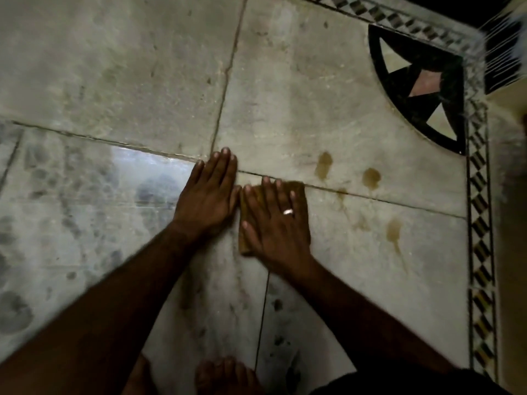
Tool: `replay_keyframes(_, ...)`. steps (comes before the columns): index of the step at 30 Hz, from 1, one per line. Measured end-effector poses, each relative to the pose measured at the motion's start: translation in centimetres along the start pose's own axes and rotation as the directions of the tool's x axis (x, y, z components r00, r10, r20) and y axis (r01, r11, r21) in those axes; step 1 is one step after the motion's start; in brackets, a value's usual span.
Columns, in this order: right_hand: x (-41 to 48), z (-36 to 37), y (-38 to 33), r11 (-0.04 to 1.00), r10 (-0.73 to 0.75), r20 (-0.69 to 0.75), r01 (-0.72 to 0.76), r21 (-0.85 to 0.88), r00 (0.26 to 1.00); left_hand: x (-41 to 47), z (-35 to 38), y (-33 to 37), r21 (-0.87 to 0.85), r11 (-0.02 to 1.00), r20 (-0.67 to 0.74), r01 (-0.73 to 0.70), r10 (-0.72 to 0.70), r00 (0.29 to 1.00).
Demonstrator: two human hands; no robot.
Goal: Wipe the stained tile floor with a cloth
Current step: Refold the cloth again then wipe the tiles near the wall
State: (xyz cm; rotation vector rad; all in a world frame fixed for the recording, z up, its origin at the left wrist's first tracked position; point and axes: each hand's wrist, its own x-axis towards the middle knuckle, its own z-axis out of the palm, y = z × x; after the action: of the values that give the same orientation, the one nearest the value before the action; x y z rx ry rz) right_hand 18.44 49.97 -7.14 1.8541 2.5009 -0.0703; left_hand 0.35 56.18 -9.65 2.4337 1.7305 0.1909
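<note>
Four brown stains (371, 176): right of folded tan cloth (296, 189), toward patterned border edge.
Right hand (278, 223): spread flat, pressing cloth on pale tile floor (285, 109); nearer.
Left hand (208, 195): flat, fingers together, bracing on tile.

We press our right hand (278, 223) flat on the brown cloth (298, 192), our left hand (209, 195) flat on the tile floor (285, 109) beside it, brown stains (323, 163) nearby.
</note>
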Motion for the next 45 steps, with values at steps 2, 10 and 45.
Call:
replay_keyframes(2, 2.9, 0.0, 1.6, 0.997, 0.070, -0.006, -0.070, -0.020, 0.998, 2.9, 0.2, -0.6, 0.004, 1.000, -0.018, -0.014, 0.014, 1.000)
replay_keyframes(10, -3.5, 0.4, 5.5, 0.880, 0.471, -0.005, -0.470, -0.069, 0.882, 6.5, 1.0, 0.5, -0.085, 0.992, -0.007, -0.098, 0.098, 0.995)
replay_keyframes(45, 11.4, -0.3, 4.4, 0.959, 0.261, -0.104, -0.245, 0.142, 0.960, 6.4, 0.9, -0.3, -0.048, 0.991, -0.087, -0.129, 0.124, 0.988)
